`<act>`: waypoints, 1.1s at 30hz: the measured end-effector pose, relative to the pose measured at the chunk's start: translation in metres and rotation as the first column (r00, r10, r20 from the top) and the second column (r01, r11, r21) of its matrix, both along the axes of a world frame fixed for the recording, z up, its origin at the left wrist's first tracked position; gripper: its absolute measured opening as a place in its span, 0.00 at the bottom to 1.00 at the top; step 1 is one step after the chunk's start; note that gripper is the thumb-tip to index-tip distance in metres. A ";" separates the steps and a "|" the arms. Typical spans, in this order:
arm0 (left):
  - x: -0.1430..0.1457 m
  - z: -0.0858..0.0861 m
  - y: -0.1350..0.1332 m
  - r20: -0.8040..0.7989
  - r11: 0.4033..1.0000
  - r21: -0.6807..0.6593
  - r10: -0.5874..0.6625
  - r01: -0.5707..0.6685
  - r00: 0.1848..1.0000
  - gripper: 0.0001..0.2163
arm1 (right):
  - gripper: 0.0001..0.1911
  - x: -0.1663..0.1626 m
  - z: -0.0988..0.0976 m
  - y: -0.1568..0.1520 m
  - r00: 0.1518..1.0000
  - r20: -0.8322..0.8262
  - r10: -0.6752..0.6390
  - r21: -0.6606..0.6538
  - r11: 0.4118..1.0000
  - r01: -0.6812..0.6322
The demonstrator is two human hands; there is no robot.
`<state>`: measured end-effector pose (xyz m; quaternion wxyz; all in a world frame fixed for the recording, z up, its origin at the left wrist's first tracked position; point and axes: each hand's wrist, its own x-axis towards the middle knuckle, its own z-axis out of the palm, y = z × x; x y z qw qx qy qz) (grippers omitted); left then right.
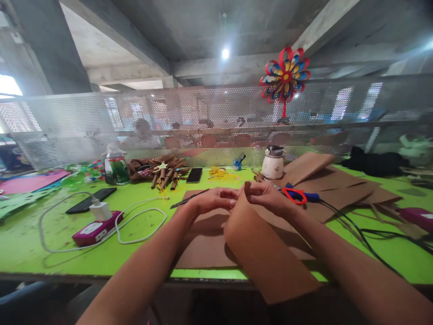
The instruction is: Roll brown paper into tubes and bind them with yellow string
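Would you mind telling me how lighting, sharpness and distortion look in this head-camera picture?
Head view: the round ceiling lamp flares with a soft halo; head view: the wide lens bows the green table; head view: the curled brown paper sheet pinched by the left hand and right hand is sharp, while figures behind the white perforated mesh screen are blurred.
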<state>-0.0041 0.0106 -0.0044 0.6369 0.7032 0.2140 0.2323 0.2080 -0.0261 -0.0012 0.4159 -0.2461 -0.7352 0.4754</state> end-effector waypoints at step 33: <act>-0.004 0.016 0.003 -0.441 0.858 0.512 0.221 0.042 0.870 0.04 | 0.11 0.000 -0.014 0.014 0.884 0.329 -0.331 0.331 0.918 0.221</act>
